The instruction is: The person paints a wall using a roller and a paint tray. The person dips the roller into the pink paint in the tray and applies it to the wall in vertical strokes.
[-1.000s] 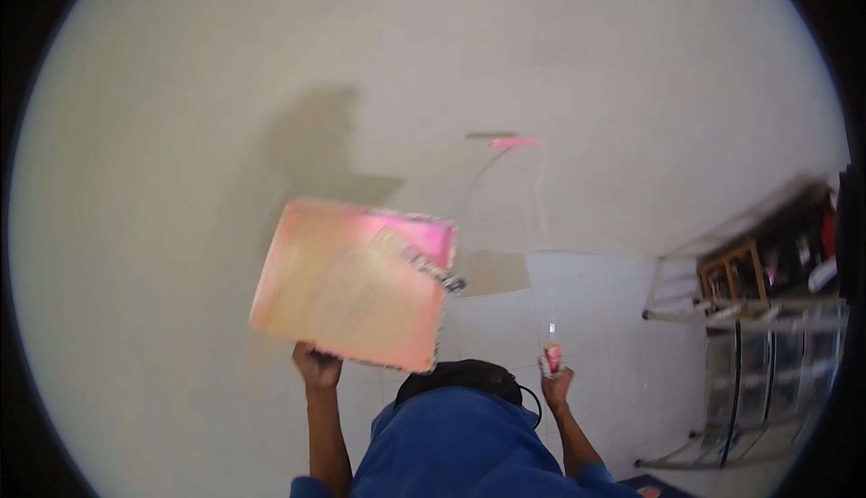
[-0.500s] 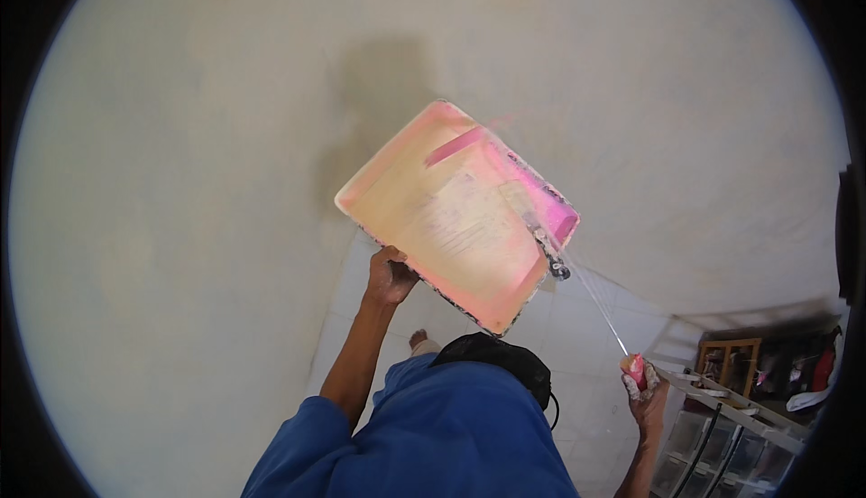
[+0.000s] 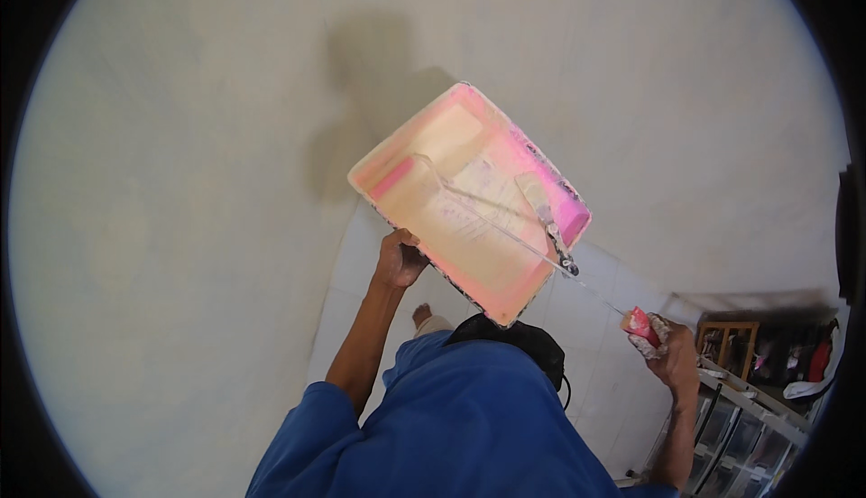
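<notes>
My left hand (image 3: 402, 258) grips the lower left edge of a paint tray (image 3: 465, 259), holding it tilted in front of the wall. Pink and cream paint coats the tray inside. My right hand (image 3: 670, 355) is closed round the red, paint-caked handle of a paint roller (image 3: 393, 179). Its thin metal rod crosses over the tray, and the pink roller sleeve rests in or just above the tray's left side. Near the tray's right edge lies a flat tool (image 3: 561, 254) with a pale broad end and a dark, paint-crusted handle; I cannot tell whether it is a brush or a scraper.
A pale wall (image 3: 180, 155) fills most of the view and carries my shadow. White floor tiles (image 3: 586, 327) lie below. At the lower right stand a metal frame like a ladder (image 3: 753, 401), a wooden rack (image 3: 729, 339) and clear plastic drawers (image 3: 717, 426).
The roller sleeve has moved left and down across the tray, from its upper part to the left side. My right hand has shifted up and right; the tray has moved slightly up and right.
</notes>
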### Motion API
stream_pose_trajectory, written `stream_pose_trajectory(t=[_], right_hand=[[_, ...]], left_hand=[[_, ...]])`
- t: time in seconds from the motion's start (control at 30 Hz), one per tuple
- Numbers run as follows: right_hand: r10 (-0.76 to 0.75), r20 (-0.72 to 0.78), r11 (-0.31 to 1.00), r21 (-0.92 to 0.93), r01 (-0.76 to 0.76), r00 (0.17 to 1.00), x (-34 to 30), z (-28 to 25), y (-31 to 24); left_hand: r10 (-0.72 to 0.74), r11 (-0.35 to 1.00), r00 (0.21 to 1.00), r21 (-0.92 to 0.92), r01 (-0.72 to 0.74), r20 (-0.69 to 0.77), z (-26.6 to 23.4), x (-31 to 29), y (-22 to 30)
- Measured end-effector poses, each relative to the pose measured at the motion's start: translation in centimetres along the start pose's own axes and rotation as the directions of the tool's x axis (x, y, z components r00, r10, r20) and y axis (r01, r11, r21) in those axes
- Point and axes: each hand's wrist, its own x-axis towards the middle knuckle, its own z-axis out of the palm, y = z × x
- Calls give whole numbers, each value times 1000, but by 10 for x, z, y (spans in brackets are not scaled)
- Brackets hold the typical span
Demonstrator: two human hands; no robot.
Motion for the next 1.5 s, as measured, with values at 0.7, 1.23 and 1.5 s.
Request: stream_pose_trajectory(t=[0.7, 1.23, 1.5], right_hand=[[398, -88, 917, 11, -399, 913, -172, 38, 113], [177, 130, 984, -48, -172, 976, -82, 37, 77], [302, 48, 929, 210, -306, 952, -94, 86, 68]], left_hand=[[141, 987, 979, -104, -126, 147, -34, -2, -34], [147, 982, 987, -132, -137, 66, -32, 20, -34], [185, 971, 982, -161, -176, 43, -35, 21, -44]])
